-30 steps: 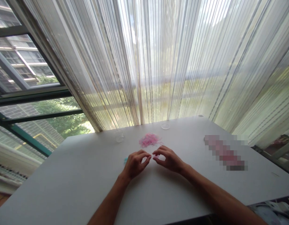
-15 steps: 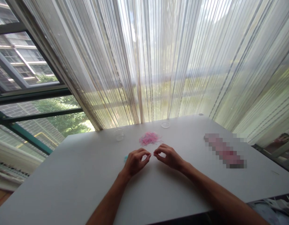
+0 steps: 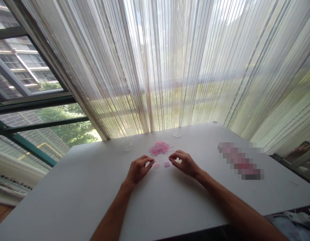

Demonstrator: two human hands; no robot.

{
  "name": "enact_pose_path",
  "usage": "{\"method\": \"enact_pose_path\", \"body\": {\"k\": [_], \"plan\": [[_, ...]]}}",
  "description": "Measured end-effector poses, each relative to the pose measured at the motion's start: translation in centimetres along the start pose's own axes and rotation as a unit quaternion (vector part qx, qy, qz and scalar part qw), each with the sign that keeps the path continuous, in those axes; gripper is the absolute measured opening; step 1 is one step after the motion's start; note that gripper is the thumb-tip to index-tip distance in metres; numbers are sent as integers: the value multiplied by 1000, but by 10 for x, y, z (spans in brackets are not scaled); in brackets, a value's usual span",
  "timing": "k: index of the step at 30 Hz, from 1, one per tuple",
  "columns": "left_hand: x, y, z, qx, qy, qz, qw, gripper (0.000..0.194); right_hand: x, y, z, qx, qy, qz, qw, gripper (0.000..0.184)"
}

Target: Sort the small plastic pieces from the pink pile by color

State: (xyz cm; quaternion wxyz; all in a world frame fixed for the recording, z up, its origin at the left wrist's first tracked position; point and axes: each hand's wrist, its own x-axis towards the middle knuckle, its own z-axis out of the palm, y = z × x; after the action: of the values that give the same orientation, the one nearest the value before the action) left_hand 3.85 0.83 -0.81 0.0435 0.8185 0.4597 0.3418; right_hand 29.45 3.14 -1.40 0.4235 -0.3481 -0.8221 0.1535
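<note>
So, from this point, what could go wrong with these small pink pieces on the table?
The two small pink clumps lie between the left hand and the right hand, so the fingers might brush them out of place. They also sit close to the loose pink pile, so they could get mixed back into it.

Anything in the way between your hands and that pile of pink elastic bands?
Nothing tall or solid. Only a small pink clump and a second pink clump lie between the left hand and the right hand, just short of the pile of pink elastic bands. Both clumps look low and flat.
</note>
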Motion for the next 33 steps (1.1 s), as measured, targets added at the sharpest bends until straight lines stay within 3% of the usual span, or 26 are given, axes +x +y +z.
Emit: {"method": "enact_pose_path", "body": {"k": [6, 12, 15, 20, 24, 29, 33], "plan": [[0, -29, -26, -51, 40, -64, 996, 25, 2, 24, -7, -4, 21, 64, 998, 19], [-6, -48, -46, -91, -21, -160, 983, 30, 6, 44, -13, 3, 52, 199, 979, 31], [-8, -49, -48, -106, -42, -174, 978, 32, 7, 47, -12, -1, 45, 216, 975, 34], [-5, -44, -42, -142, -46, -154, 977, 30, 7, 45, -10, -13, 50, 187, 981, 32], [-3, -26, -24, -132, -59, -120, 982, 25, 4, 24, -7, -2, 40, 109, 993, 25], [-4, 8, 8, -119, -72, -25, 990, 16, -3, -12, 3, 58, -57, 2, 997, 17], [-5, 20, 20, -115, -52, 2, 992, 17, -6, -19, 2, 88, -94, 5, 992, 13]]}}
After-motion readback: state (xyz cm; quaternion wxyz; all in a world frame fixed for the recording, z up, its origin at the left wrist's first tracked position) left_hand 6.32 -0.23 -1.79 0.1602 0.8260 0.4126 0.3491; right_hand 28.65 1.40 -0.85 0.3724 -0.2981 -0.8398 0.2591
